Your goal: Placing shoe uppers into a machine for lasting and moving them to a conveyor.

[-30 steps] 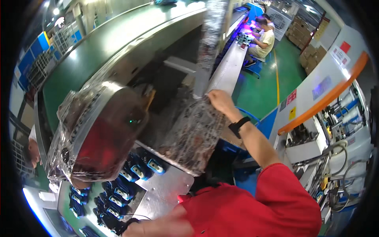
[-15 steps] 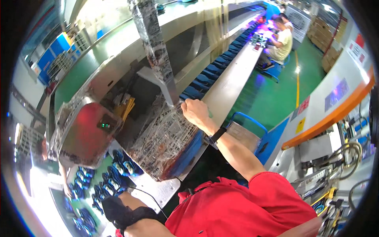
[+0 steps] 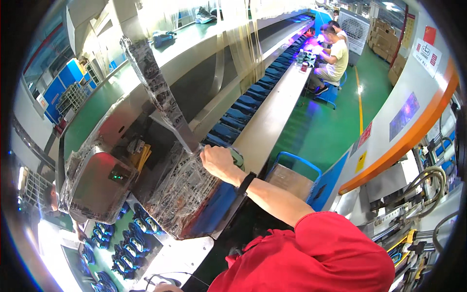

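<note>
Left hand out of view (cut off at the bottom edge), right hand [image 3: 219, 163] reaches forward, arm extended, fingers closed on crinkled plastic wrap [image 3: 182, 192] over a machine [image 3: 97, 182].

Seated workers [image 3: 332, 53] down the line, stacked cardboard boxes [image 3: 384, 36], green floor [image 3: 331, 126]

Red short-sleeved shirt [image 3: 311, 253], loose at shoulder. Black wristband or watch [image 3: 246, 183] on right wrist. Right forearm bare, right hand [image 3: 220, 163] ungloved. Left hand out of view.
</note>
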Available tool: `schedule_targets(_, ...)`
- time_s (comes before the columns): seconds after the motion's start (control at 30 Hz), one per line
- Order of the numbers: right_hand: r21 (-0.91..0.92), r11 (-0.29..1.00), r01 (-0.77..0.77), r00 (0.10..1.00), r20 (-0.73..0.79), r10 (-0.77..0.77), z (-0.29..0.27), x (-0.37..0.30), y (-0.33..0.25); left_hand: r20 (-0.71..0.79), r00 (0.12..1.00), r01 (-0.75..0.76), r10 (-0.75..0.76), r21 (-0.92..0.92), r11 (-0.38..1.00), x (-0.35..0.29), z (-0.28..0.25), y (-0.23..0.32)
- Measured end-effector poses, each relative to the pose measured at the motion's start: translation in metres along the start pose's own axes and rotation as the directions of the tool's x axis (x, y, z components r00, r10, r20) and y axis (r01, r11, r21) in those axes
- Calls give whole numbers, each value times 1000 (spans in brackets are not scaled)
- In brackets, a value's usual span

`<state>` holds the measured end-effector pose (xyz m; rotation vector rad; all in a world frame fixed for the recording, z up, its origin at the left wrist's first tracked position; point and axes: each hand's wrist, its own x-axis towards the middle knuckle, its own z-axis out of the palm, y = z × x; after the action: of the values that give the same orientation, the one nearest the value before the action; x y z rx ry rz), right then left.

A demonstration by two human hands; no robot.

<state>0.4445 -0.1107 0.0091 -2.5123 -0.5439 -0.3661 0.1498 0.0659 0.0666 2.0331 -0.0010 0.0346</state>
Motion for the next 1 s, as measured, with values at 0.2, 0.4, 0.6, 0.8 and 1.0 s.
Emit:
schedule_targets(0.2, -51, 999, -9, 1000, -17, 8, -3, 3, 30, 139, 567, -546, 812, -675, 497, 64, 37, 104)
schedule_targets(0.4, -15, 1000, 1, 1000, 8, -1, -3, 5, 1, 55, 319, -496, 946, -841, 217, 54, 59, 162)
schedule_targets(0.6, -54, 998, 38, 998, -45, -40, 2, -3, 1, 36, 273, -444, 961, -882, 159, 45, 78, 170)
schedule_targets(0.8, -45, 998, -33, 994, 104, 37, -11, 6, -5, 9, 227, -430, 974, -896, 109, 29, 100, 183)
schedule_targets(1.0, -121, 993, -1, 1000, 13, 2, 1, 14, 18, -15, 252, -460, 968, -882, 106, 28, 102, 173)
